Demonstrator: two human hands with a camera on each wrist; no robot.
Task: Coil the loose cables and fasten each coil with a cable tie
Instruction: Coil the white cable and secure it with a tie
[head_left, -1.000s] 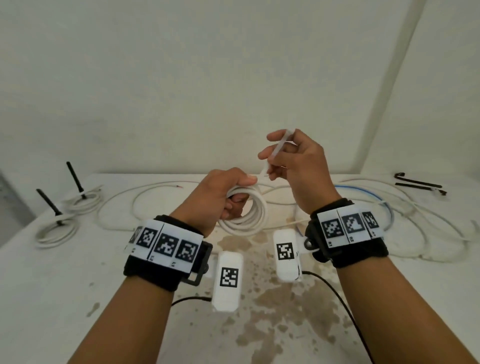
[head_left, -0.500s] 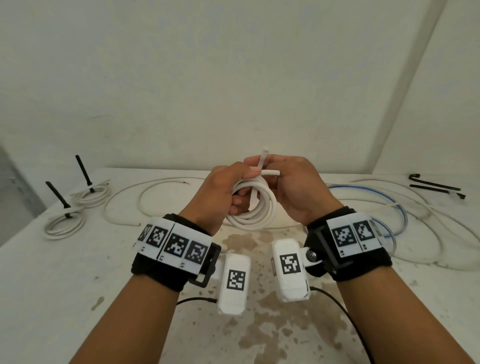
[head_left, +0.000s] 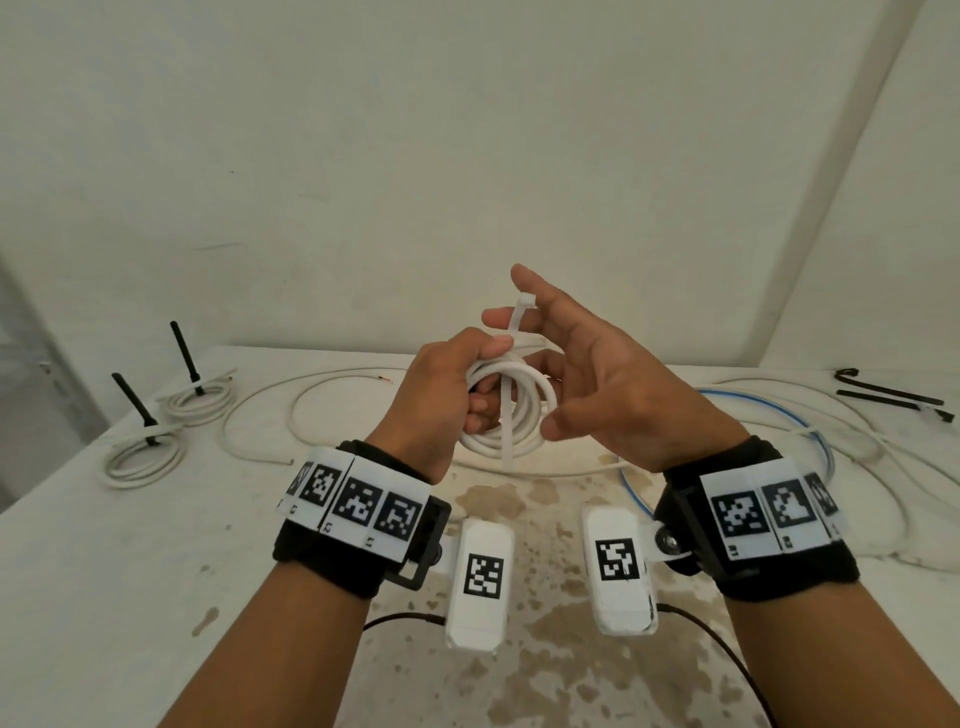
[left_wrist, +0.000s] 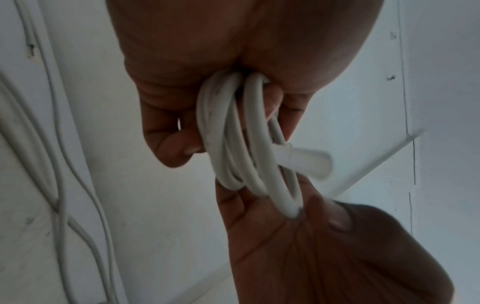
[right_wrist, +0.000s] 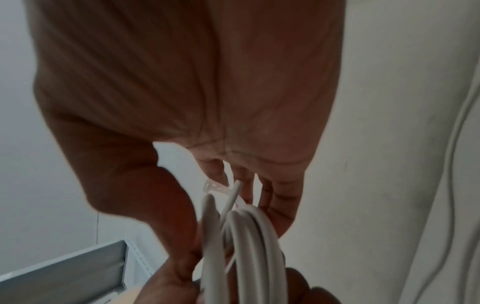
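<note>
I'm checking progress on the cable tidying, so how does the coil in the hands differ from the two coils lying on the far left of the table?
The held coil is up off the table, gripped by the left hand; the two left coils lie flat on it. A white cable tie runs across the held coil, not visibly closed; the left coils carry black ties with tails sticking up. All are white cable.

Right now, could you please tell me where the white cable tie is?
In the head view, the white cable tie runs upright across the white coil held by the left hand, beside the right hand.
</note>
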